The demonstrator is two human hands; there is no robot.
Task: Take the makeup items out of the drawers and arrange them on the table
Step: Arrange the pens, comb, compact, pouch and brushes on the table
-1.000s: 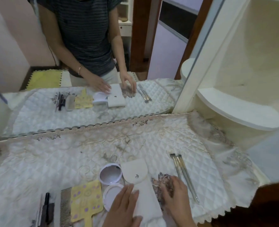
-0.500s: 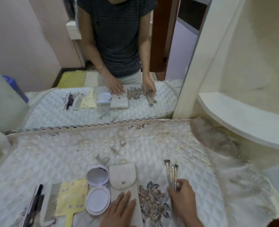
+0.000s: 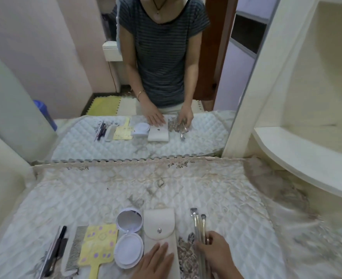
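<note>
The brushes (image 3: 198, 224) are what has moved. A second ago they lay alone on the counter (image 3: 85, 198), well to the right of the pouch (image 3: 159, 224) and slanting away from it. Now the right hand (image 3: 218, 252) has its fingers curled round their handles and has drawn them in. They sit just right of the pouch, tips pointing to the far side, over the floral patch (image 3: 186, 256) in the cloth. Whether they rest on the cloth or are lifted just clear of it, I cannot tell.

The left hand (image 3: 156, 262) has not shifted. It lies flat on the near end of the pouch, fingers straight and close together, pinning it down.

The near row is otherwise as it was. From the left come the pencils (image 3: 55, 248), the comb (image 3: 74, 248), the yellow paddle (image 3: 99, 246) and the open compact (image 3: 128, 251), then the pouch.

I take this for tidying. The brushes are being squared up as the right-hand end of the row, so this batch looks nearly arranged. No drawers are in view, so I cannot say what remains inside them.
</note>
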